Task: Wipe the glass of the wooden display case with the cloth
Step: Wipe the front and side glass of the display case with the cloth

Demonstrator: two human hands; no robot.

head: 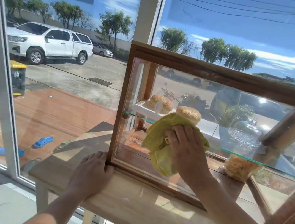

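Observation:
A wooden display case [221, 75] with glass panels stands on a wooden table [131, 206]. My right hand [184, 151] presses a crumpled yellow-green cloth [159, 143] flat against the front glass [239, 112], left of its middle. My left hand [93, 172] rests on the table and holds the case's lower left corner. Inside, two sesame buns [189, 114] sit on a white tray above a glass shelf [249, 155].
A clear glass dome [241, 140] and a bag of yellow snacks [240, 168] are inside the case at the right. Large shop windows with a white frame [4, 75] stand behind and to the left. Outside are parked cars, a bin and blue sandals.

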